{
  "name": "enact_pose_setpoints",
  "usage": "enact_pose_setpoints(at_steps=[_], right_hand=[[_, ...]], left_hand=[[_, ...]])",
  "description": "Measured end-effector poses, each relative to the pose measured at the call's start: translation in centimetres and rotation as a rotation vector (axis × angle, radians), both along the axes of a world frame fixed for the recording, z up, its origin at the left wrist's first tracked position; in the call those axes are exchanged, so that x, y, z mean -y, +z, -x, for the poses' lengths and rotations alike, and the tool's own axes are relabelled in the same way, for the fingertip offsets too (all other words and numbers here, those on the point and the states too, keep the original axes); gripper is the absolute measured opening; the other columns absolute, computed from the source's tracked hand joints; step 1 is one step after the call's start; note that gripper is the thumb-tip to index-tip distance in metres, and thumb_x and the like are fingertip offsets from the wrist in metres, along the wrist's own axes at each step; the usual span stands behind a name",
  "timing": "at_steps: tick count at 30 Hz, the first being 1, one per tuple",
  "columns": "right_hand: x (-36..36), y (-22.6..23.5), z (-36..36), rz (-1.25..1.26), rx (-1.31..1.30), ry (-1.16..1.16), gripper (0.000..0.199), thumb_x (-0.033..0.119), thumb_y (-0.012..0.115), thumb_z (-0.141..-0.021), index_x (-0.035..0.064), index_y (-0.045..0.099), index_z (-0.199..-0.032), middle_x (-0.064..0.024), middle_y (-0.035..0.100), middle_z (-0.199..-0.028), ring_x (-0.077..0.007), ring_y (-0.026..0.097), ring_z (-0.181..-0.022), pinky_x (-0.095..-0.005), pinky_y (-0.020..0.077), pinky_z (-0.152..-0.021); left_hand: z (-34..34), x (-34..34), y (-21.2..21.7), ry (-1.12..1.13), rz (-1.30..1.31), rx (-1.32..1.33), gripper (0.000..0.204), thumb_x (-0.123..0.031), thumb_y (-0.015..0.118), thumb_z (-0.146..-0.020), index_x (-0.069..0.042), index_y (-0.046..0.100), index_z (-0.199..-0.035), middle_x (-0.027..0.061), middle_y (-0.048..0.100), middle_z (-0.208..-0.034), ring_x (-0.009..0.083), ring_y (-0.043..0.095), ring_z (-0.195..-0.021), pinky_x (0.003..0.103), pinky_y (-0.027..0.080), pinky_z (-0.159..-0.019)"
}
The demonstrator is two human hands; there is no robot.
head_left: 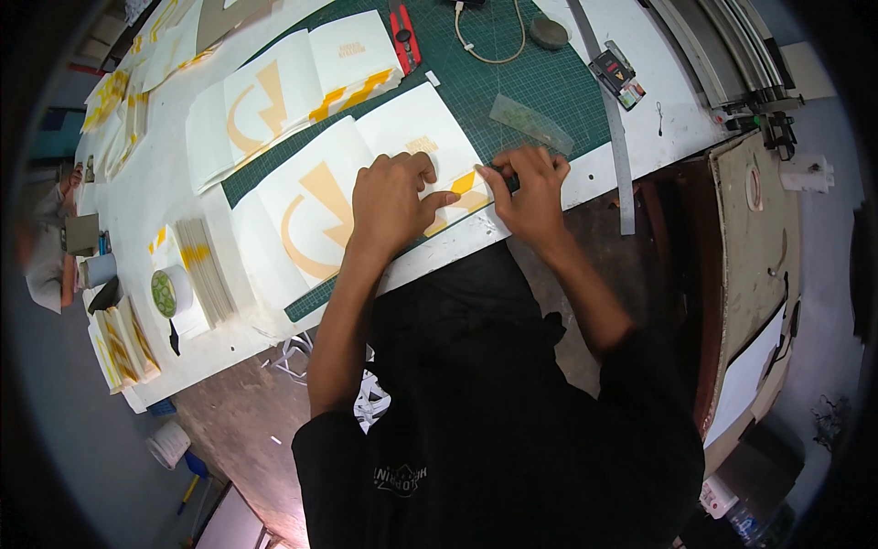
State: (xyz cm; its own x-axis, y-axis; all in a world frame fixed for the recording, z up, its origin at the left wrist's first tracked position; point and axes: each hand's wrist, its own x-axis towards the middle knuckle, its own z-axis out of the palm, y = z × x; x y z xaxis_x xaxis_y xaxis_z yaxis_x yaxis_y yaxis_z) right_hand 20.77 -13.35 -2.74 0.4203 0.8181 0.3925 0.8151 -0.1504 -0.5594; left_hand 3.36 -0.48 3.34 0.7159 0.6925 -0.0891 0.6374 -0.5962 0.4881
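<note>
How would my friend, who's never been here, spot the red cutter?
Find the white table, then the big green mat on it. Toward the mat's far side, beside the right end of the farther printed papers, lies the red cutter. It's long and thin with black parts, the only mostly red tool there.

Knife point(407, 37): red body, black slider, left of cable.
Cable point(494, 61): pale, looped.
Lump point(549, 34): grey, round, just right of cable.
Metal ruler point(624, 174): long, thin, sticks out past table point(677, 101) edge.
Roll point(170, 291): white, green middle, left part of table.
Bucket point(166, 448): white, lower left.
Bottle point(745, 524): clear, lower right.
</note>
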Motion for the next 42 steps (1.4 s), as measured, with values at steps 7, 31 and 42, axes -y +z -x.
enact_pose_setpoints(at_steps=[7,31,42], right_hand=[[1.0,-0.6,2.2,-0.074,0.070,0.003,0.013,0.005,0.077,-0.087,0.0072,0.065,-0.092,-0.0078,0.066,-0.090,-0.0267,0.059,-0.093,-0.0520,0.0320,-0.090],[3.0,1.0,5.4,-0.300,-0.123,-0.018,0.014,0.003,0.082,-0.087,0.0071,0.069,-0.089,-0.0068,0.069,-0.085,-0.0261,0.064,-0.081,-0.0451,0.0399,-0.087],[2.0,1.3,-0.7,-0.322,-0.071,-0.158,0.013,0.005,0.082,-0.091,0.0048,0.069,-0.090,-0.0066,0.071,-0.084,-0.0224,0.063,-0.078,-0.0405,0.0401,-0.086]], left_hand=[[-1.5,-3.3,0.8,-0.058,0.187,-0.203,0.037,-0.043,0.096,-0.071,-0.013,0.076,-0.081,0.0042,0.076,-0.075,0.0242,0.074,-0.074,0.038,0.054,-0.066],[-1.3,-4.0,0.5,-0.129,0.228,-0.198,0.042,-0.048,0.091,-0.077,-0.010,0.077,-0.087,0.0084,0.076,-0.080,0.0275,0.072,-0.076,0.039,0.055,-0.072],[-0.2,-0.4,2.1,-0.107,0.246,-0.036,0.027,-0.023,0.090,-0.084,-0.006,0.072,-0.094,0.0151,0.073,-0.093,0.0304,0.069,-0.084,0.041,0.054,-0.078]])
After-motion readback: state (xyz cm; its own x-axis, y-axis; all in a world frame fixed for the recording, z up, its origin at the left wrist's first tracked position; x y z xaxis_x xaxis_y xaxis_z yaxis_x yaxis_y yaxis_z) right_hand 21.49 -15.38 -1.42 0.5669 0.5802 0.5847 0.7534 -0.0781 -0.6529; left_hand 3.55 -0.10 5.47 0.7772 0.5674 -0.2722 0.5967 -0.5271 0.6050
